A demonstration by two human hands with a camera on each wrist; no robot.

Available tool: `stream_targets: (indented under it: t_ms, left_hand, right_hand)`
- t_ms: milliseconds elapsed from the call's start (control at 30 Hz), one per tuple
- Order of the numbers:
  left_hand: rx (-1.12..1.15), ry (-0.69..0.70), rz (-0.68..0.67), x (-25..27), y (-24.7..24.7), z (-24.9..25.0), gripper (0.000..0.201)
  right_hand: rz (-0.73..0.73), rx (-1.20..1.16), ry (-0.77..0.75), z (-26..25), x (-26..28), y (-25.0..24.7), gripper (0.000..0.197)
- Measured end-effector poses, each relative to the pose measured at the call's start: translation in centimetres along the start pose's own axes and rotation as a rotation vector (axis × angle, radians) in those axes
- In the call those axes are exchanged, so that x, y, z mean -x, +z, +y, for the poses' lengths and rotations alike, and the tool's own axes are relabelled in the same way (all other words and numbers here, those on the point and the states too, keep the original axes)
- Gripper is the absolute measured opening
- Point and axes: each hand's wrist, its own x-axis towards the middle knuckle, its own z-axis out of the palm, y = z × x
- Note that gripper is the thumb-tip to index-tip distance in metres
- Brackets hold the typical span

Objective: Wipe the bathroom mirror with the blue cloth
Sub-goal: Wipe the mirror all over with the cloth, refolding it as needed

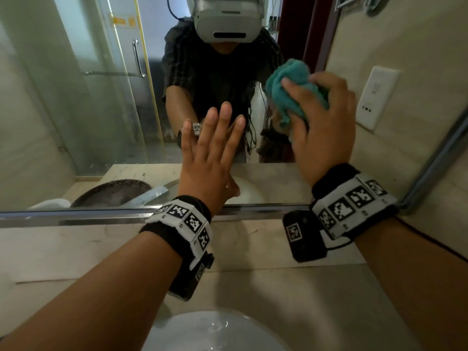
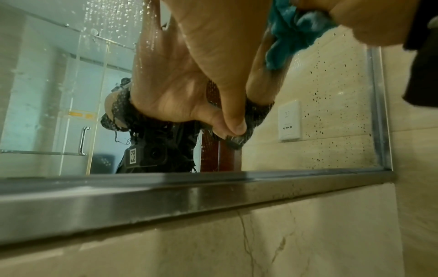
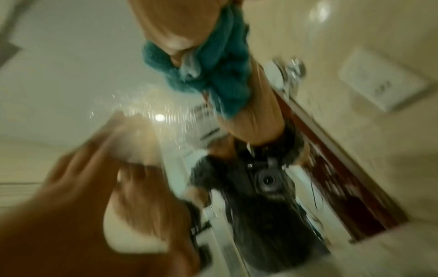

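Observation:
The blue cloth (image 1: 286, 84) is bunched up in my right hand (image 1: 325, 117), which grips it and holds it against the bathroom mirror (image 1: 88, 110) near the mirror's right edge. My left hand (image 1: 215, 143) lies flat on the glass just left of it, fingers straight and pointing up. In the left wrist view my left hand (image 2: 213, 56) meets its own reflection, and water droplets speckle the mirror (image 2: 331, 93). The blurred right wrist view shows the cloth (image 3: 227, 78) bunched under my right hand (image 3: 170, 24).
A metal frame (image 1: 76, 215) runs along the mirror's bottom edge above a marble backsplash. A white basin (image 1: 215, 333) sits below my arms. A white wall socket (image 1: 377, 97) is on the tiled wall right of the mirror. The glass reflects a shower door.

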Motion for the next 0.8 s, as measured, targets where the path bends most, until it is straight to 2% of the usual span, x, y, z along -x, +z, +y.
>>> stream_targets:
  t_ms: [67, 133, 167, 233, 300, 333, 400, 467, 533, 600, 667, 733, 800]
  left_hand:
    - [0.006, 0.005, 0.019, 0.0, 0.2, -0.1, 0.134]
    - [0.035, 0.005, 0.091, 0.0, 0.6, -0.1, 0.112]
    - [0.048, 0.005, 0.119, 0.1, 0.7, -0.1, 0.101]
    - [0.062, 0.011, 0.12, 0.0, 0.8, -0.1, 0.094]
    - [0.06, 0.022, 0.089, 0.0, 0.6, -0.2, 0.107]
    - [0.049, 0.027, 0.066, 0.0, 0.4, -0.3, 0.118]
    - [0.023, 0.029, 0.025, 0.0, 0.2, -0.4, 0.135]
    - [0.007, 0.028, 0.009, 0.1, 0.1, -0.4, 0.14]
    - [0.007, 0.037, 0.009, 0.1, 0.1, -0.6, 0.14]
    - [0.026, 0.046, 0.012, 0.0, 0.3, -0.8, 0.137]
    - [0.053, 0.049, 0.041, -0.1, 0.6, -0.8, 0.127]
    - [0.049, 0.048, 0.053, -0.1, 0.9, -0.8, 0.122]
    - [0.035, 0.053, 0.043, -0.1, 0.9, -0.9, 0.125]
  right_hand:
    - [-0.074, 0.022, -0.147, -0.1, 3.3, 1.7, 0.043]
    - [-0.232, 0.01, -0.41, 0.3, 8.2, 3.5, 0.035]
    - [-0.325, 0.012, -0.474, 0.5, 9.8, 3.8, 0.034]
    - [-0.446, 0.009, -0.497, 1.1, 10.5, 3.7, 0.035]
    - [-0.44, 0.017, -0.513, 1.0, 8.8, 2.9, 0.038]
    - [-0.385, 0.023, -0.482, 0.8, 7.5, 2.4, 0.039]
    - [-0.225, 0.033, -0.324, 0.4, 4.8, 1.5, 0.04]
    - [-0.083, 0.012, -0.135, -0.1, 3.1, 1.1, 0.04]
    - [-0.04, -0.002, -0.074, -0.5, 3.3, 1.4, 0.038]
    - [-0.105, 0.001, -0.183, -0.4, 5.7, 2.3, 0.034]
    - [-0.254, 0.045, -0.364, 0.0, 9.0, 3.1, 0.031]
    - [-0.44, 0.082, -0.42, 0.5, 11.2, 3.3, 0.036]
    - [-0.527, 0.076, -0.444, 1.0, 11.1, 3.0, 0.038]
